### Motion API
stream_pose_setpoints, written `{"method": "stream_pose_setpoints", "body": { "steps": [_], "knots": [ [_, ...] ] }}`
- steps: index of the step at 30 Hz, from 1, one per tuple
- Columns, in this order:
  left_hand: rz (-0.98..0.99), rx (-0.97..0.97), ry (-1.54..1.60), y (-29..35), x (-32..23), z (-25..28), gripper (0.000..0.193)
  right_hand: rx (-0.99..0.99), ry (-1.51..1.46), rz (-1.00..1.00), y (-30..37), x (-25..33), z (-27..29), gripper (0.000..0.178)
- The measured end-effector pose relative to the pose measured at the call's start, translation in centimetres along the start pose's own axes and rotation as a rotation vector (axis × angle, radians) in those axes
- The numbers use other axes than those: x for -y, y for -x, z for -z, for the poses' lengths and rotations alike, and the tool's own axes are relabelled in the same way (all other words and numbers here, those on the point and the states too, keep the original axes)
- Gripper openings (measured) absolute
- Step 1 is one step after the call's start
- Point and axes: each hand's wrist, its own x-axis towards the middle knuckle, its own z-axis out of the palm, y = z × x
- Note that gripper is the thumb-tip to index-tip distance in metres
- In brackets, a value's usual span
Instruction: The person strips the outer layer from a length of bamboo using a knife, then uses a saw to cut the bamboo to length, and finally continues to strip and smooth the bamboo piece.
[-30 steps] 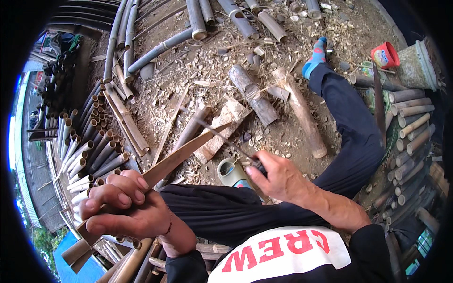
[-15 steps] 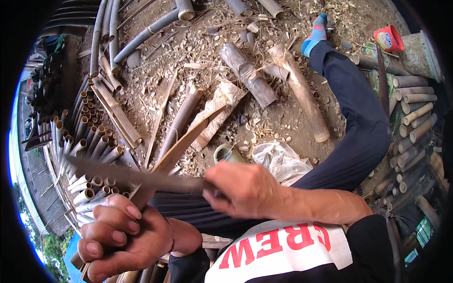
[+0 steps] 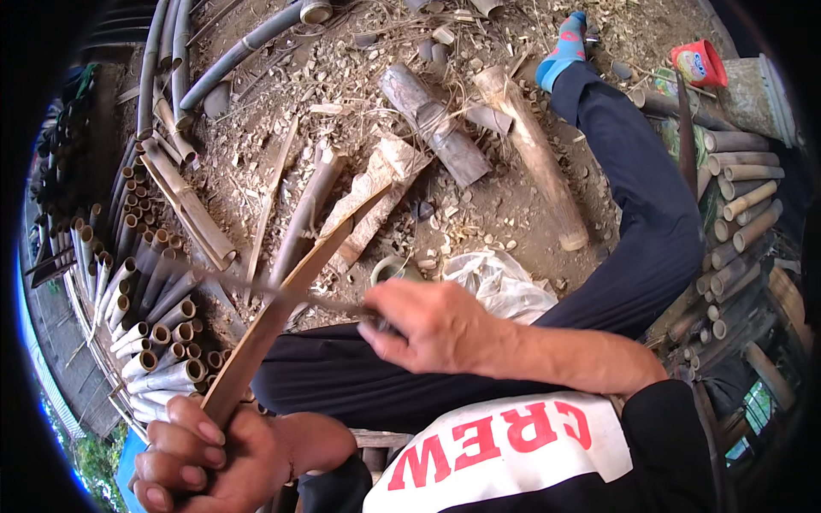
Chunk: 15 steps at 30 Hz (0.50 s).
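Note:
My left hand point(image 3: 214, 462), at the lower left, is wrapped round the lower end of a long, pointed bamboo strip point(image 3: 286, 303). The strip slants up and to the right, its tip over the wood chips. In my right hand point(image 3: 436, 325) is the handle of a long knife point(image 3: 329, 302), mostly hidden by the fingers. Its blade is blurred and seen nearly edge-on, pointing left across the middle of the strip. Whether the edge touches the strip I cannot tell.
Short bamboo tubes are stacked at left point(image 3: 171, 333) and right point(image 3: 744, 188). Ahead on the chip-strewn ground point(image 3: 513, 214) lie a hacked wooden block point(image 3: 372, 184), thick bamboo pieces point(image 3: 436, 124) and a clear plastic bag point(image 3: 500, 282). My bent leg point(image 3: 637, 197) borders the right.
The knife has gone from showing its flat side low on the strip to nearly edge-on, farther up it. My left hand has shifted down and left with the strip. The whole view has shifted slightly.

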Motion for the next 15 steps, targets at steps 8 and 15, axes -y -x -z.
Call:
{"method": "stream_pose_setpoints", "body": {
  "steps": [8, 15],
  "knots": [
    [-0.083, -0.155, -0.173, -0.1, 1.4, -0.9, 0.036, 0.06, 0.125, -0.202, 0.0, -5.4, -1.6, 0.022],
    [-0.101, -0.201, -0.13, 0.1, 0.9, -1.4, 0.034, 0.247, 0.228, -0.539, -0.7, -9.6, -0.9, 0.025]
  ]
}}
